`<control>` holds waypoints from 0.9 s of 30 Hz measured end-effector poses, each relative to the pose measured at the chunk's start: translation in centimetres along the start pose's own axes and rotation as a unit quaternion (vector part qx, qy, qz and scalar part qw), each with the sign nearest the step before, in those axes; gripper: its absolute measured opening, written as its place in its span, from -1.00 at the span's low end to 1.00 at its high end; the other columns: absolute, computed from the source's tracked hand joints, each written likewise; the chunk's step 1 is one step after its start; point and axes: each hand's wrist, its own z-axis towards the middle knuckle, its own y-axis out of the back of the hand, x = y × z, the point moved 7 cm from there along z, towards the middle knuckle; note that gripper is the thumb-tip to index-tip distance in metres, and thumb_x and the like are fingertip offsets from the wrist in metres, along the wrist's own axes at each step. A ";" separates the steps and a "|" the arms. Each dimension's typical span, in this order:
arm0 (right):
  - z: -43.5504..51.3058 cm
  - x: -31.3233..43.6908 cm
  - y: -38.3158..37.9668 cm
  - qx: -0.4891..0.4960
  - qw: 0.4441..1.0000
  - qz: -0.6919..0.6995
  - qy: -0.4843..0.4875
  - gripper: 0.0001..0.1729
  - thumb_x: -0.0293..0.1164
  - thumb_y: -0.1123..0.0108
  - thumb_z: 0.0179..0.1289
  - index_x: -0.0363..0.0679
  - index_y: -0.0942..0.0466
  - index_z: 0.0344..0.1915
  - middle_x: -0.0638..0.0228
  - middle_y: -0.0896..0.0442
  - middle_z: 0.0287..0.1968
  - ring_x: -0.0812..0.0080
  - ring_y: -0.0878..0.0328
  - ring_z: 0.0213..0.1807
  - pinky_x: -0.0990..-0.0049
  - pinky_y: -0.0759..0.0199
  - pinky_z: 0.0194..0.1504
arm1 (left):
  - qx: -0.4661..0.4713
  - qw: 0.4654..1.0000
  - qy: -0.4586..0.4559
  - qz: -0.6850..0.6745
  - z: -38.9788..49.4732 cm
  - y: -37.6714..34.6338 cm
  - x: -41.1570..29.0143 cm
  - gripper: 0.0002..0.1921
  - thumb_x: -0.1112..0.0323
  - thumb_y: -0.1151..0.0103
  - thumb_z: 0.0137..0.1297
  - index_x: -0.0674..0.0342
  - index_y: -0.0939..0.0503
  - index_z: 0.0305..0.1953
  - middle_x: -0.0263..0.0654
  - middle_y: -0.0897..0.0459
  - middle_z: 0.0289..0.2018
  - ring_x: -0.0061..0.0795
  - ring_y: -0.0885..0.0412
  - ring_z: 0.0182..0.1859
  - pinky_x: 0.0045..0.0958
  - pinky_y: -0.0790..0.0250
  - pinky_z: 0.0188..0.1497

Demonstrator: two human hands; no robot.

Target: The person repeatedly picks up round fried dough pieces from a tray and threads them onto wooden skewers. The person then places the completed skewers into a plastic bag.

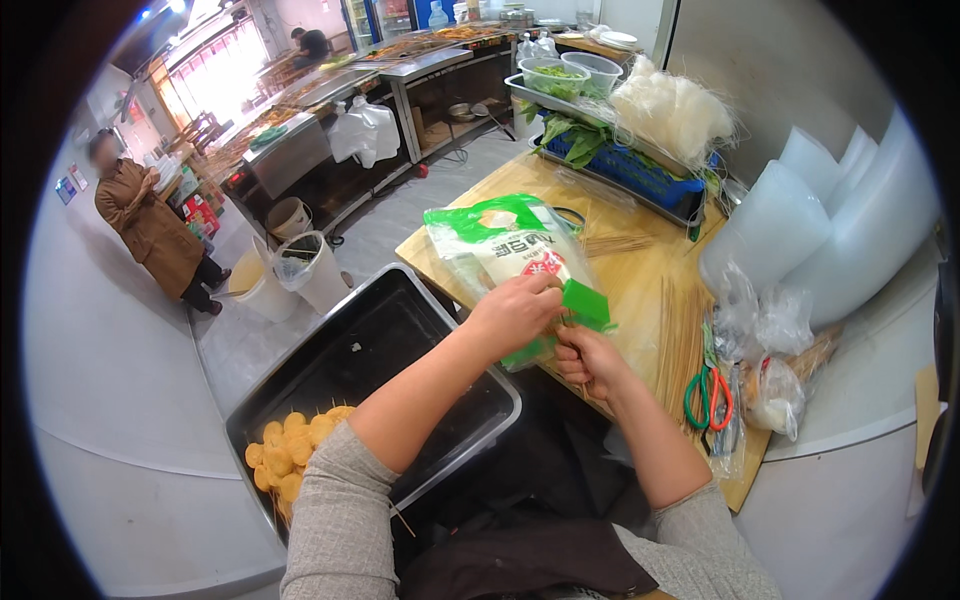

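Note:
A green and white printed plastic bag lies on the wooden table, near its front left edge. At the bag's near end, my left hand is closed with its fingertips by a folded green flap. My right hand is curled just below and to the right, its fingers around what looks like a thin wooden skewer, mostly hidden in the fist. Many bare wooden skewers lie to the right, beside scissors with green and red handles.
A black tray at the left holds skewered yellow round pieces. Behind the table's middle stand stacked trays with leafy greens and white noodles. Plastic bags lie at the right. A person stands far left, near white buckets.

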 end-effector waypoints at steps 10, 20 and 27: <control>5.7 3.4 -2.3 -0.026 0.998 0.005 0.059 -0.76 -0.29 0.02 0.62 -0.06 -0.41 -0.30 0.61 -0.18 -0.57 0.72 -0.01 -0.65 0.63 0.18 -0.68 | -0.047 0.990 0.135 0.018 -1.2 2.7 2.2 -0.86 0.38 -0.23 0.36 0.28 -0.57 -0.14 -0.14 -0.67 -0.05 -0.03 -0.66 -0.04 -0.14 -0.54 0.01; 4.5 1.9 -1.4 0.006 0.998 0.028 0.063 -0.69 -0.22 -0.04 0.63 -0.19 -0.47 0.13 0.61 -0.20 -0.54 0.72 -0.01 -0.64 0.63 0.14 -0.65 | -0.097 0.920 0.334 0.183 -7.6 1.0 7.6 -0.53 0.21 -0.34 0.30 0.24 -0.45 0.15 -0.05 -0.56 0.03 0.03 -0.59 0.12 -0.06 -0.52 0.07; 6.1 2.7 -2.9 -0.020 0.995 0.054 0.086 -0.74 -0.28 -0.01 0.65 -0.20 -0.48 0.10 0.60 -0.19 -0.54 0.72 -0.03 -0.64 0.66 0.12 -0.66 | -0.087 0.942 0.295 0.138 -7.0 -0.1 7.5 -0.83 0.41 -0.16 0.36 0.22 -0.53 -0.06 -0.09 -0.60 -0.17 0.06 -0.63 -0.08 -0.03 -0.51 -0.06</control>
